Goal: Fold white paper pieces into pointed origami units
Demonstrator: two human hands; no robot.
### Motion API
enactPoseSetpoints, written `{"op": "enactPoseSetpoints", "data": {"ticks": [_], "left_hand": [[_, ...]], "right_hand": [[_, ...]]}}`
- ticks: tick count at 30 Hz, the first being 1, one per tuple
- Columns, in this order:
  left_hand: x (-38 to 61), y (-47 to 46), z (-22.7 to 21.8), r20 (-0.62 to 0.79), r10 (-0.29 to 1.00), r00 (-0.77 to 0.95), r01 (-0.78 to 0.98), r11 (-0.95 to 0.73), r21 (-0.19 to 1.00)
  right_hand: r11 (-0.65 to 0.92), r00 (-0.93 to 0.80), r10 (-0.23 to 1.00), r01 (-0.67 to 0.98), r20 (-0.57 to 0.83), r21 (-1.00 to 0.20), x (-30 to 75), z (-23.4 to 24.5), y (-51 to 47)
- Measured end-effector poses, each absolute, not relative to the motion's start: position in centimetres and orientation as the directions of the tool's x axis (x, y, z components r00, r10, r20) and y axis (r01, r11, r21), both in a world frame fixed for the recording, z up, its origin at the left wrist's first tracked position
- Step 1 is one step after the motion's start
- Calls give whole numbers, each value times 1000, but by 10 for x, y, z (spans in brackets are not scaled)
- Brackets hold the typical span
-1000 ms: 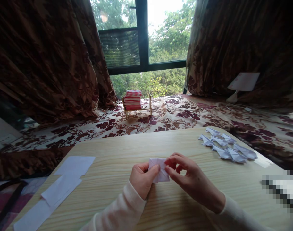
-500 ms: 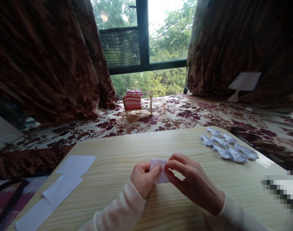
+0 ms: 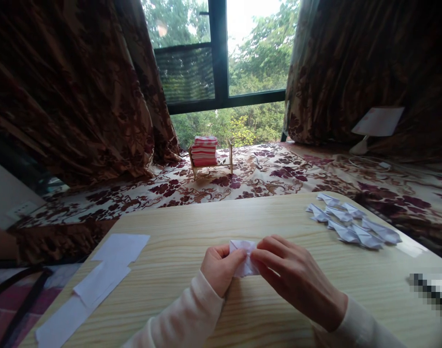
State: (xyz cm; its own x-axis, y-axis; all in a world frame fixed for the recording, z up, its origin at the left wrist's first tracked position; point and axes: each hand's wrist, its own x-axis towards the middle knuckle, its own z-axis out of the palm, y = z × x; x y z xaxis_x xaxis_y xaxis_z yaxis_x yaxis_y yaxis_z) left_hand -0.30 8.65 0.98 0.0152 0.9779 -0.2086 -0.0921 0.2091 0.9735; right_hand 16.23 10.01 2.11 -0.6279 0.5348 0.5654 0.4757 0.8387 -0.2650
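A small folded piece of white paper (image 3: 245,267) is held between my two hands above the middle of the table. My left hand (image 3: 218,269) pinches its left side, thumb on top and fingers underneath. On the paper's right side, my right hand (image 3: 297,275) has its thumb and fingertips closed together at the edge. The right fingers partly cover the paper, and creases show on its upper face.
Several folded white paper pieces (image 3: 366,236) lie at the table's (image 3: 192,220) back right. Flat white paper sheets (image 3: 105,276) overlap at the left. Beyond the table, a small wooden rack (image 3: 230,157) holds stacked pink-and-white cloths (image 3: 204,152); a white lamp (image 3: 378,122) stands right.
My right thumb and fingers have drawn closer together on the paper's right side. The whole view has shifted slightly, so everything appears a little further right.
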Motion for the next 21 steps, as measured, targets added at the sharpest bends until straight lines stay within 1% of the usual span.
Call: {"op": "enactPoseSetpoints", "data": {"ticks": [2,6,11,13,15,16,18,19,21], "left_hand": [[-1,86,11,-219,976,-3,-94,218,971],[1,87,12,-233,972,-25,-99,230,968],[0,86,13,-215,975,-54,-90,210,974],[0,85,13,-198,977,-74,-77,192,978],[0,84,12,-169,981,-92,-59,164,985],[1,84,12,-152,984,-98,-47,148,988],[2,83,11,-113,988,-102,-16,112,994],[2,83,12,-91,991,-102,1,91,996],[3,82,14,-44,994,-101,39,48,998]], "right_hand": [[842,-617,529,466,582,-272,162,20,100],[832,-609,552,445,569,-331,162,17,100],[830,-614,557,401,560,-387,162,17,99],[800,-576,598,392,556,-454,162,17,98],[707,-480,704,408,523,-577,161,17,98],[635,-422,769,421,480,-648,160,16,99],[464,-350,876,421,332,-779,158,15,101],[382,-350,904,402,245,-832,156,14,102],[255,-406,908,328,108,-910,153,12,103]]}}
